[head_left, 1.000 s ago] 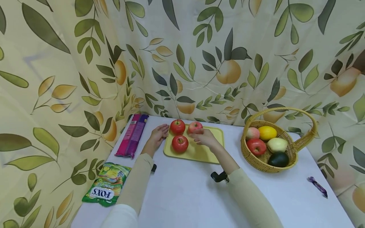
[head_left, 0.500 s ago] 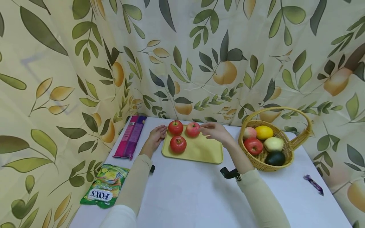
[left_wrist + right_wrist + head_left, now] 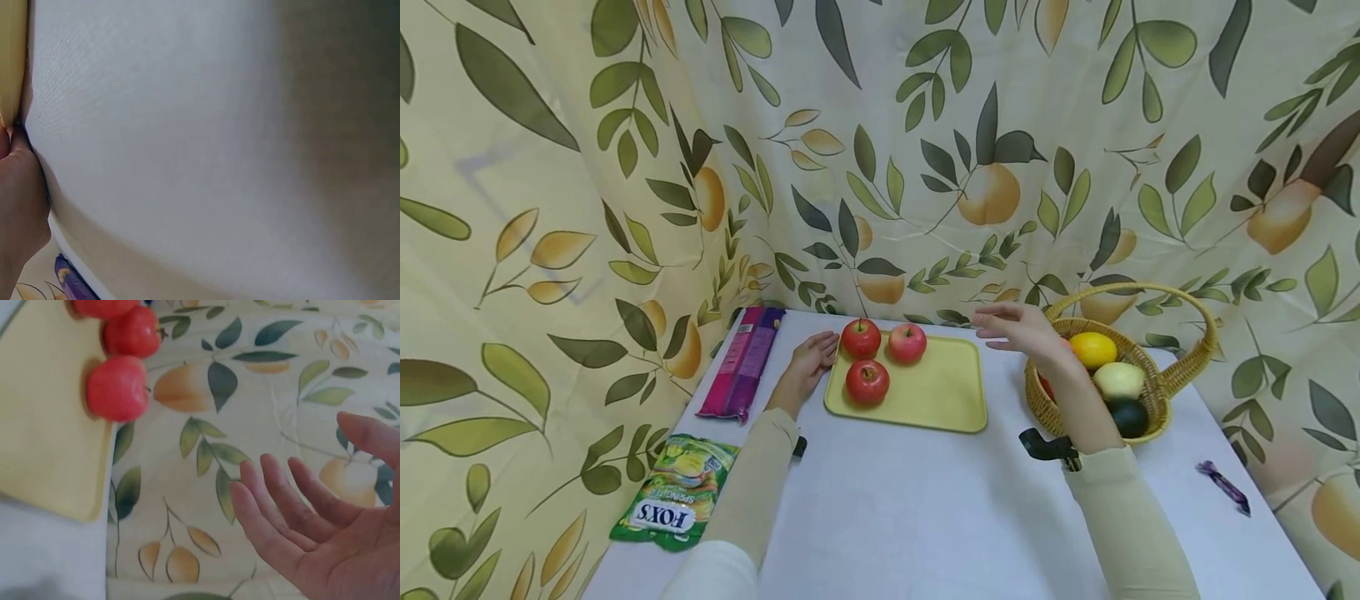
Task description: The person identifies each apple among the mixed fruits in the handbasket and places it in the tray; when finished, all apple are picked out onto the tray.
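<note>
Three red apples sit on the left part of a yellow tray: a back left apple [image 3: 861, 339], a pinker back right apple [image 3: 907, 343] and a front apple [image 3: 867, 382]. At the left edge of the tray [image 3: 940, 383] rests my left hand [image 3: 811, 362], fingers extended; the left wrist view shows that hand [image 3: 22, 200] at the tray's rim [image 3: 11, 62]. My right hand [image 3: 1026, 333] is in the air between tray and wicker basket [image 3: 1183, 379]. Its fingers are spread and hold nothing, as the right hand [image 3: 331, 531] shows in its wrist view.
In the basket lie a lemon [image 3: 1093, 350], a pale green fruit [image 3: 1120, 380] and a dark avocado-like fruit [image 3: 1127, 417]; my right arm covers others. Left stand a pink-purple packet [image 3: 743, 362] and a green FOX'S bag [image 3: 677, 492]. A purple wrapped candy [image 3: 1223, 487] lies right.
My right hand has moved from the pinker apple to the right, away from the tray toward the basket. The apple stays on the tray. My left hand has hardly moved.
</note>
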Demonstrator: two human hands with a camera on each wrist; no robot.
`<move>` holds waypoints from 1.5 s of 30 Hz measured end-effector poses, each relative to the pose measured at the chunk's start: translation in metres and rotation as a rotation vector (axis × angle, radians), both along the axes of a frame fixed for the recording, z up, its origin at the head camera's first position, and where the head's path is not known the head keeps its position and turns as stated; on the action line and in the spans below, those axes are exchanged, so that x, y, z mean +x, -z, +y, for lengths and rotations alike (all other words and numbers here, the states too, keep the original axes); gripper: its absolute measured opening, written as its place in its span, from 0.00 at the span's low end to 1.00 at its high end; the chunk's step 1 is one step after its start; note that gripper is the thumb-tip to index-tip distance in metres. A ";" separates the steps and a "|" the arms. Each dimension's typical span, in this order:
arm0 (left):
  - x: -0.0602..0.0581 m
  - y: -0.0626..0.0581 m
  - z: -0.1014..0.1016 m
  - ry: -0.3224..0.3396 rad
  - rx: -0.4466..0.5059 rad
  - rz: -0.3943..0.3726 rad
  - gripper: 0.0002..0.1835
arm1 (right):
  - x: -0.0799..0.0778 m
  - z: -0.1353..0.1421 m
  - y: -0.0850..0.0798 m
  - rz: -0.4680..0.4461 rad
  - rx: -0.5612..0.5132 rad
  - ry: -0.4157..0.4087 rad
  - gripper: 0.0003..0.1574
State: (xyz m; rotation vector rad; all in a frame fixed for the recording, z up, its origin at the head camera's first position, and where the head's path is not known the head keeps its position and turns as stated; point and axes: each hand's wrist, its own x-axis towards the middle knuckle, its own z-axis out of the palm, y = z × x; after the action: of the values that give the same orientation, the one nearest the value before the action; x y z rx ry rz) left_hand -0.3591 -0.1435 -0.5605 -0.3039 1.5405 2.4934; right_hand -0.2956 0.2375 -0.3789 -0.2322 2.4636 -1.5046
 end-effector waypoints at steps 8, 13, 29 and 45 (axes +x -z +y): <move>0.001 0.002 0.003 -0.005 -0.013 0.006 0.43 | 0.006 0.041 -0.009 -0.006 0.003 0.059 0.40; 0.001 0.002 0.004 -0.002 -0.003 0.000 0.43 | 0.011 0.069 -0.009 0.007 0.093 0.088 0.42; -0.003 0.009 0.001 -0.014 0.032 0.013 0.44 | 0.007 0.139 0.020 -0.096 0.116 0.119 0.46; -0.002 0.006 0.000 -0.004 0.024 0.013 0.43 | -0.011 0.170 0.065 -0.304 0.107 0.098 0.58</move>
State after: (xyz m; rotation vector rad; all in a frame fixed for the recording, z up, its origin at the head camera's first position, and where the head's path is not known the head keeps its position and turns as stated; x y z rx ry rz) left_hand -0.3610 -0.1437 -0.5665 -0.2876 1.5157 2.5197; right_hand -0.3068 0.4080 -0.4438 0.1302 2.3284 -1.3257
